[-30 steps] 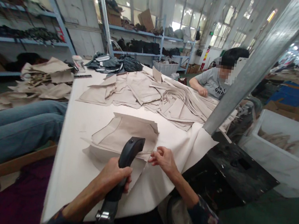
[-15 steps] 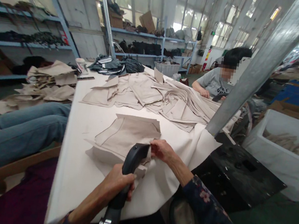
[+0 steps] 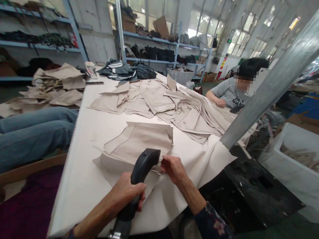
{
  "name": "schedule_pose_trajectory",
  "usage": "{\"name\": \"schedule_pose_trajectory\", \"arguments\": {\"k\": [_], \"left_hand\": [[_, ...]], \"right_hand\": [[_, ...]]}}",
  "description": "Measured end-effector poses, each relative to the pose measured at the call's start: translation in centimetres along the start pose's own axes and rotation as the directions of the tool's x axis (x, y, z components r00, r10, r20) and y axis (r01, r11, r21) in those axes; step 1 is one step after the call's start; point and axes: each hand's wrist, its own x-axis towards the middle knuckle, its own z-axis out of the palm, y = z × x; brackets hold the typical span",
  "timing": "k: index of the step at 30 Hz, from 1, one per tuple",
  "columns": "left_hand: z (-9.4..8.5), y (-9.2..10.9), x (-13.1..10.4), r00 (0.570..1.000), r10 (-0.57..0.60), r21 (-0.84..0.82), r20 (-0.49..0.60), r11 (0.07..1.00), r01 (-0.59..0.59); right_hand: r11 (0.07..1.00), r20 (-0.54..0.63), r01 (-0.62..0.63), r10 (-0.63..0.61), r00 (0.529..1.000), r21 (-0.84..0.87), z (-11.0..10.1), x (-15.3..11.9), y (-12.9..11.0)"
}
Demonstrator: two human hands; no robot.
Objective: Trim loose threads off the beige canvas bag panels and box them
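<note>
At the near edge of the white cloth-covered table (image 3: 81,171), my left hand (image 3: 125,194) is wrapped tight around the black curved plastic handle (image 3: 142,168) of a tool whose lower part I cannot see, while my right hand (image 3: 174,169) pinches the near right edge of the small stack of beige cut fabric pieces (image 3: 138,144) just beyond it. I judge this as steadying the stack before working on it; next calls for keeping that edge flat. Compared with 1 second ago, my right hand has closed onto the fabric edge beside the handle.
</note>
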Motion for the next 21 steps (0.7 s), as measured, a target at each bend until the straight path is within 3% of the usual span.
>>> {"name": "schedule_pose_trajectory", "arguments": {"k": [3, 8, 12, 14, 16, 19, 21], "left_hand": [[0.3, -0.3, 0.7, 0.999, -0.024, -0.004, 0.026, 1.000, 0.024], [-1.1, -0.9, 1.4, 0.989, -0.059, -0.113, -0.133, 0.993, 0.044], [-2.4, -1.1, 0.3, 0.974, -0.009, -0.178, -0.228, 0.984, -0.033], [-2.6, -1.1, -0.4, 0.961, 0.007, -0.213, -0.276, 0.975, -0.069], [-2.8, -1.0, -0.9, 0.952, 0.008, -0.226, -0.306, 0.971, -0.081], [-3.2, -1.1, -1.1, 0.954, -0.001, -0.210, -0.300, 0.975, -0.065], [-3.4, -1.3, -1.0, 0.958, -0.011, -0.192, -0.286, 0.980, -0.046]], "right_hand": [[0.999, 0.002, 0.029, -0.029, 1.000, -0.040, 0.0, -0.5, -0.1], [0.986, 0.020, 0.041, -0.038, 0.999, -0.159, -1.2, -1.6, 0.0], [0.935, 0.061, -0.011, 0.035, 0.998, -0.355, -2.4, -1.4, -1.9], [0.834, 0.065, 0.069, -0.039, 0.997, -0.548, -2.4, -0.9, -4.0], [0.651, 0.084, 0.222, -0.237, 0.968, -0.726, -2.0, -0.2, -6.6], [0.322, 0.141, 0.361, -0.545, 0.827, -0.875, -0.8, 1.3, -9.9], [0.169, 0.192, 0.366, -0.616, 0.764, -0.915, 0.2, 2.6, -11.3]]}}
